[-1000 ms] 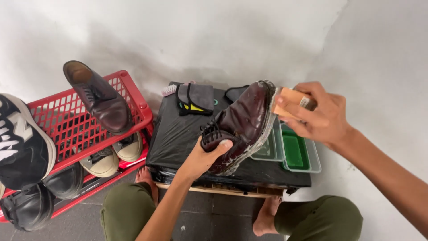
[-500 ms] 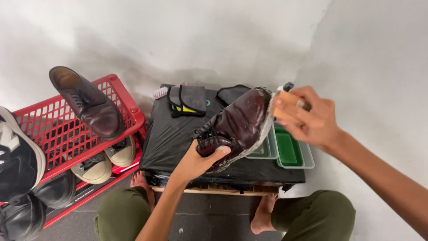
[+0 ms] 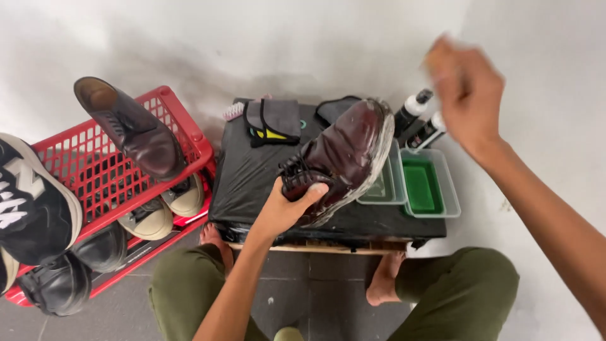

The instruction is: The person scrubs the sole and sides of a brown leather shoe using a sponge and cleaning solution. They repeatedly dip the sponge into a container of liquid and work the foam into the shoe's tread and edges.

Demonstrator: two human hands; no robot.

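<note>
My left hand (image 3: 287, 211) grips the heel end of a dark maroon leather shoe (image 3: 344, 155). The shoe is tilted on its side on a black-covered low table (image 3: 252, 183), its pale sole edge wet with foam. My right hand (image 3: 470, 95) is raised above and to the right of the shoe's toe and is blurred by motion. Its fingers are curled around a tan wooden brush (image 3: 434, 58), of which only a blurred corner shows. That hand is clear of the shoe.
A clear tray (image 3: 385, 186) and a green tray (image 3: 423, 186) sit at the table's right, with two bottles (image 3: 413, 107) behind them. A grey cloth (image 3: 273, 120) lies at the back. A red rack (image 3: 95, 170) on the left holds a matching shoe (image 3: 136, 136) and a black sneaker (image 3: 31, 202).
My right hand has lifted up and to the right, away from the shoe's toe, uncovering the two bottles. My left hand still holds the shoe in about the same place.
</note>
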